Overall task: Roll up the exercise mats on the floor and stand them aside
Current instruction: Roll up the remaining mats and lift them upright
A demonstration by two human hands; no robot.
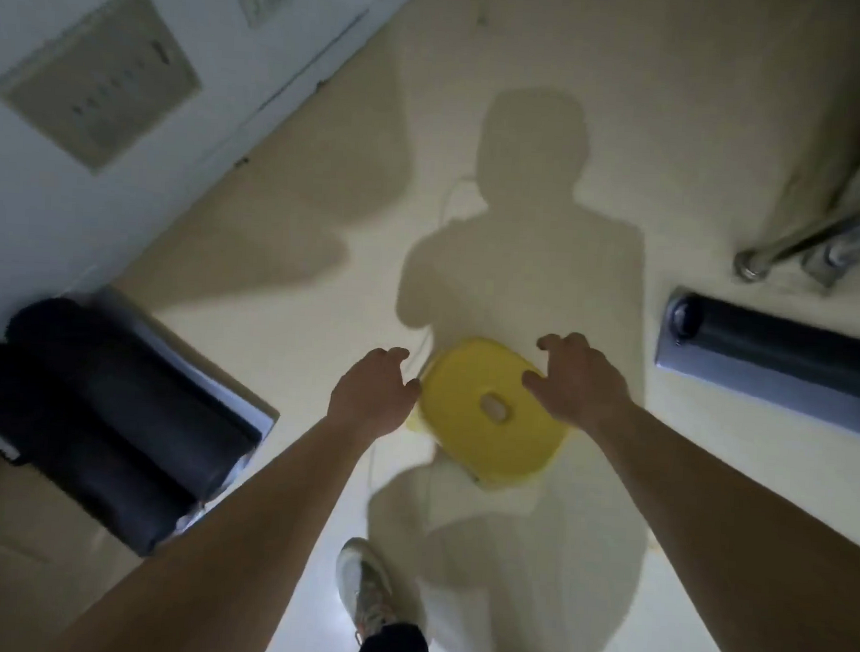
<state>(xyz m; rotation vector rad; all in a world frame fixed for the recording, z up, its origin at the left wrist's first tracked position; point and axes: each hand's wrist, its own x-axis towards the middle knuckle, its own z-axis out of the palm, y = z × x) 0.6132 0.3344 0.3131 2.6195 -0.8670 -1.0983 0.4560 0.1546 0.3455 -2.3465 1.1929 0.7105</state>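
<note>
Cream floor: my left grip and right grip, both loosely wide and empty, flank yellow stool; dark rolled mats at 9 o'clock, grey rolled mat at 3 o'clock.

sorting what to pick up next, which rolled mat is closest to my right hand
The single dark roll on the right, near the metal legs. The two black rolls lie by the wall, beyond the left hand.

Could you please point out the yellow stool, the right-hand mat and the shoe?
Stool (459, 397): head view, seat top beside the hole.
Mat (776, 339): head view, rolled part.
Shoe (362, 586): head view, upper.
</note>
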